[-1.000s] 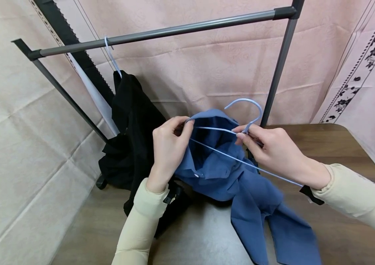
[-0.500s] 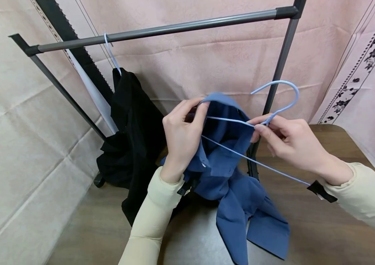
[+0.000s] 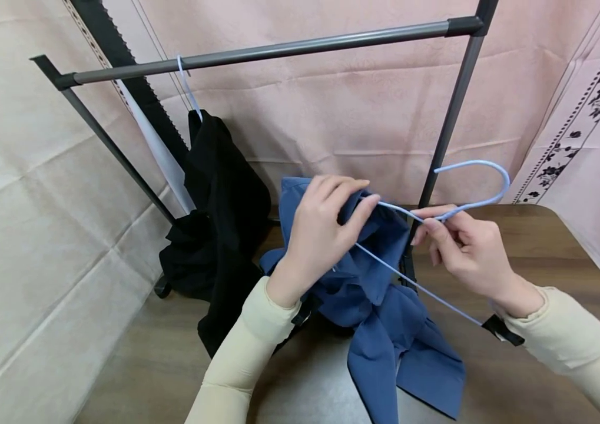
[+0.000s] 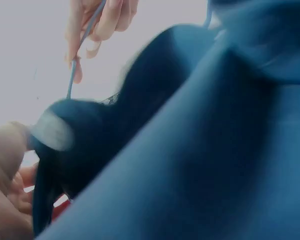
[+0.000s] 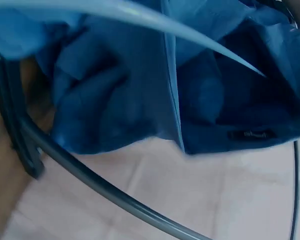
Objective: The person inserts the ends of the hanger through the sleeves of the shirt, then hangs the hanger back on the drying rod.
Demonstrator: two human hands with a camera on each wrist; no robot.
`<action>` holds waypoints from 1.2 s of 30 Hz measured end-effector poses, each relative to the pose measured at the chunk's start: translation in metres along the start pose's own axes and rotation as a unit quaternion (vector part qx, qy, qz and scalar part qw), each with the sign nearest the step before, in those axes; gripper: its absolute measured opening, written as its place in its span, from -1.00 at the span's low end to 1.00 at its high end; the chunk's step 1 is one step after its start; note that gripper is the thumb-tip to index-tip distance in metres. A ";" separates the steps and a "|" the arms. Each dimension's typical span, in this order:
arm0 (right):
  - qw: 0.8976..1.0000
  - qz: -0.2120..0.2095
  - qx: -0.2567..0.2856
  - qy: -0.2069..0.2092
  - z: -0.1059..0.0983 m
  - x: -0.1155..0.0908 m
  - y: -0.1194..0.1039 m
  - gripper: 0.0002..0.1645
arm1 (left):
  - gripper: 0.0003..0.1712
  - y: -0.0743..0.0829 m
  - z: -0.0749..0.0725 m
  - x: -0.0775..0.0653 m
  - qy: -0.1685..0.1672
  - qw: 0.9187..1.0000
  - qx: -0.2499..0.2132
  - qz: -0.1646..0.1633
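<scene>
A blue collared shirt [image 3: 379, 347] hangs bunched below my hands, its sleeves trailing down toward the front. My left hand [image 3: 321, 229] grips the shirt near its neck opening; in the left wrist view the thumb [image 4: 5, 155] lies at the cloth's edge with fingers behind it. My right hand [image 3: 469, 250] pinches a light blue hanger [image 3: 505, 184] just below its hook, which points up and right. The hanger's left part runs into the neck opening and is hidden there; its right end is at my right wrist. A dark label [image 5: 251, 135] shows inside the shirt.
A dark metal clothes rack [image 3: 278, 52] spans the back, with its right post [image 3: 448, 129] behind the hanger. A black garment [image 3: 225, 206] hangs at its left on another light blue hanger [image 3: 187, 88]. Below is a wooden surface [image 3: 522, 253]; a pink cloth [image 3: 331, 118] covers the back.
Both hands have moved right overall, rising and then lowering. The left hand has turned over the collar, covering more of the neck opening. The hanger's hook has swung farther right and tilted.
</scene>
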State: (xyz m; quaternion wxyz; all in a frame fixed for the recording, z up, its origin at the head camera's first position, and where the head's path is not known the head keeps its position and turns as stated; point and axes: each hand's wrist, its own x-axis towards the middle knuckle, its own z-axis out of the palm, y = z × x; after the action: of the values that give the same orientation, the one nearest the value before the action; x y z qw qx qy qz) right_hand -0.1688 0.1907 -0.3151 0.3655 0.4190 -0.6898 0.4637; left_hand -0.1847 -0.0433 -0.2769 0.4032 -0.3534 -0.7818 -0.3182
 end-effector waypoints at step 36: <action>0.979 0.027 0.146 0.138 -0.019 -0.019 0.006 -0.74 | -0.55 -0.105 0.025 -0.091 -0.042 0.899 -0.338 -0.274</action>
State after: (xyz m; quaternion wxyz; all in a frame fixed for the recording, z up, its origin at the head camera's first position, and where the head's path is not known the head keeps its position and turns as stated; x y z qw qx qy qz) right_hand -0.1645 0.2143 -0.3282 0.3794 0.3807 -0.5688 0.6226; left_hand -0.2409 -0.1078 -0.3891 0.1232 -0.2537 -0.7091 -0.6462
